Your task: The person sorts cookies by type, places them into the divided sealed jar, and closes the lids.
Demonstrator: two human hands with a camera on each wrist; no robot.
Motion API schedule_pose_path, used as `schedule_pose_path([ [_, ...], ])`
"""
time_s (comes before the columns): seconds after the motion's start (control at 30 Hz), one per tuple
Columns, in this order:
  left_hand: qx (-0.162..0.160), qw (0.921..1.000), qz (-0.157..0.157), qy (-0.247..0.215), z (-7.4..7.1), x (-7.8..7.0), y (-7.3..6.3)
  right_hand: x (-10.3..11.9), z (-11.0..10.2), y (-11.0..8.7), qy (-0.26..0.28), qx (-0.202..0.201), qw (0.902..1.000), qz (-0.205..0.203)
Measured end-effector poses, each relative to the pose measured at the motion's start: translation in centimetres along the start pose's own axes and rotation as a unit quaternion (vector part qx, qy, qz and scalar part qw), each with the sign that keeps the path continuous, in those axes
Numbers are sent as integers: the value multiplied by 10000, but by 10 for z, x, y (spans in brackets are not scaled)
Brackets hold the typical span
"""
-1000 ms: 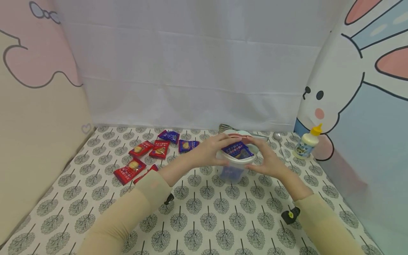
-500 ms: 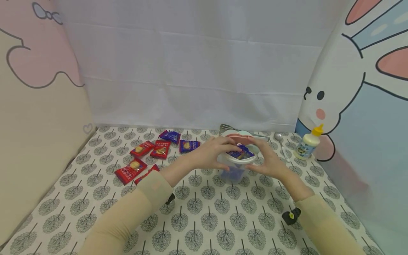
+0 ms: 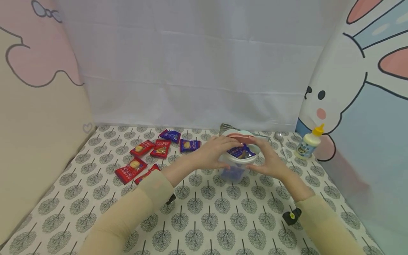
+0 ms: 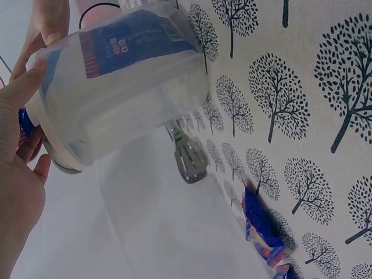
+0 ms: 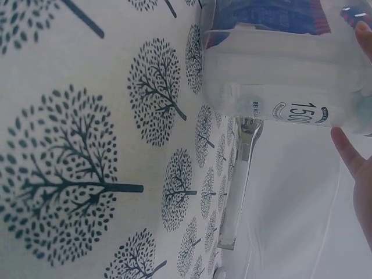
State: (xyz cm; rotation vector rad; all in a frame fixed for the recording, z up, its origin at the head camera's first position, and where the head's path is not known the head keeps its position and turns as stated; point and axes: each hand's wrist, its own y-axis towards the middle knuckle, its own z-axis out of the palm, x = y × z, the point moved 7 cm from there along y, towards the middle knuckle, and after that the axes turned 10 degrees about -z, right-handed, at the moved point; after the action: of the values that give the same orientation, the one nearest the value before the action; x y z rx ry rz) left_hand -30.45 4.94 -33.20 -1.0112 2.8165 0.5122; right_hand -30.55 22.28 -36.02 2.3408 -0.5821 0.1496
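Observation:
A clear plastic jar [image 3: 236, 168] with a white rim stands on the table, its pink, white and pale green lid [image 3: 242, 136] up behind the mouth. My left hand [image 3: 208, 156] holds the jar's left side, thumb at the rim and fingers reaching over the opening. Across from it, my right hand [image 3: 271, 161] curls round the right side of the rim. A blue snack packet [image 3: 243, 152] shows at the mouth between the hands. More blue packaging [image 4: 136, 43] shows through the jar wall in the left wrist view. The hands partly hide the rim.
Left of the jar lie several red snack packets [image 3: 130, 170] and two blue ones, one blue packet [image 3: 190, 145] nearest. A slotted turner [image 3: 227, 128] lies behind the jar. To the right are a spoon [image 3: 282, 145] and a glue bottle [image 3: 307, 143] with a yellow cap.
The blue packet at the mouth has sunk lower and sits differently in the opening. My left fingers shifted slightly over it; my right hand has stayed in place on the jar.

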Motion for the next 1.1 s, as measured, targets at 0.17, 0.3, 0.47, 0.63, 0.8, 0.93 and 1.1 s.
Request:
schedule_pose_path([
  [0.17, 45, 9999, -14, 132, 3, 1, 2, 1, 0, 2, -20, 42, 10000, 81],
  [0.3, 99, 9998, -5, 200, 3, -3, 5, 2, 0, 1, -48, 37, 9999, 91],
  [0.47, 222, 9992, 65, 334, 2, -11, 7, 2, -1, 0, -41, 38, 9999, 149],
  [0.63, 366, 9986, -14, 381, 3, -11, 8, 1, 0, 0, 16, 94, 9996, 256],
  [0.8, 292, 9995, 99, -22, 2, -7, 7, 2, 0, 1, -33, 104, 9998, 169],
  [0.93, 209, 9983, 128, -527, 2, -4, 6, 1, 1, 0, -57, 116, 9998, 142],
  [1.1, 453, 9983, -47, -358, 9, -4, 5, 1, 0, 1, -33, 119, 9998, 178],
])
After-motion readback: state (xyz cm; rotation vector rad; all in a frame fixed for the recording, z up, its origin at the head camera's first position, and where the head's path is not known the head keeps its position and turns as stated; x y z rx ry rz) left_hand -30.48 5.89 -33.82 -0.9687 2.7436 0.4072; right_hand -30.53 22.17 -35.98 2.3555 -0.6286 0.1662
